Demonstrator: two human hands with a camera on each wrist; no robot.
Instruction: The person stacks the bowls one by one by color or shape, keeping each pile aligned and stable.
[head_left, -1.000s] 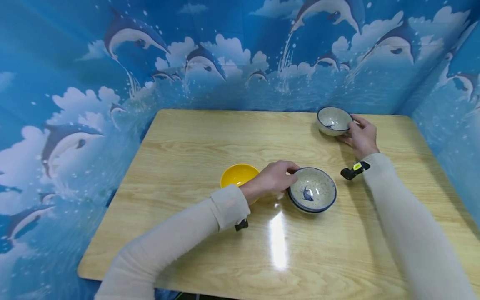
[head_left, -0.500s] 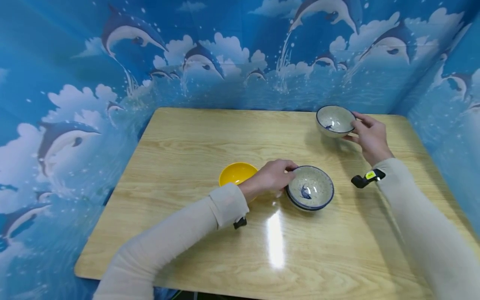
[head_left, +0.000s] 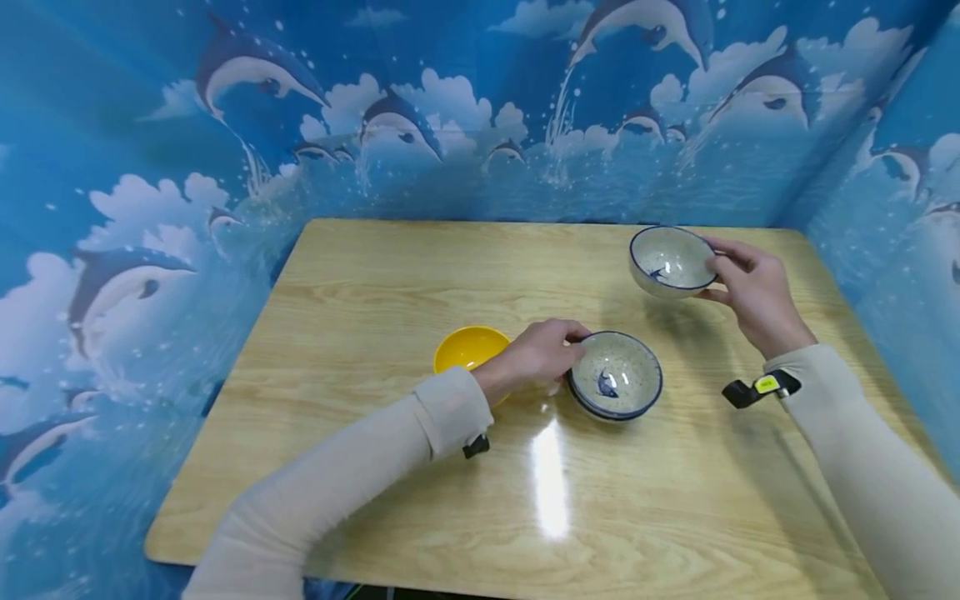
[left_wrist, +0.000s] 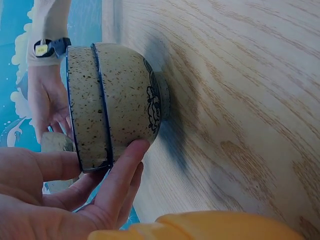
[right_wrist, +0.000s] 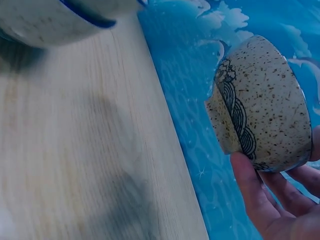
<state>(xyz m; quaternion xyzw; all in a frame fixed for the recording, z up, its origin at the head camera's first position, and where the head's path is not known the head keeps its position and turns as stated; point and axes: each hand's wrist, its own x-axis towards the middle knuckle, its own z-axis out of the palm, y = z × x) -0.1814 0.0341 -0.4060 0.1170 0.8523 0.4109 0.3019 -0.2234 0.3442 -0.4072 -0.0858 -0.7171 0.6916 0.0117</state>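
Observation:
My right hand [head_left: 757,292] grips a speckled grey bowl [head_left: 671,262] with a blue rim, holding it above the table's far right part. In the right wrist view this bowl [right_wrist: 265,105] shows a dark wave pattern near its foot, with fingers underneath. Nearer the middle stand two similar bowls [head_left: 617,379], one nested in the other, a blue fish painted inside the upper one. My left hand [head_left: 543,350] holds this stack at its left side. The left wrist view shows thumb and fingers around the rims of the stacked bowls [left_wrist: 125,95], whose foot rests on the table.
A yellow bowl [head_left: 468,346] stands left of the stack, partly hidden behind my left hand and wrist. The wooden table [head_left: 360,292] meets a blue dolphin-print cloth [head_left: 465,150] along its back edge.
My right hand has lifted its bowl higher off the table and drawn it a little nearer. The left hand and the stack stay in place; the view has shifted slightly.

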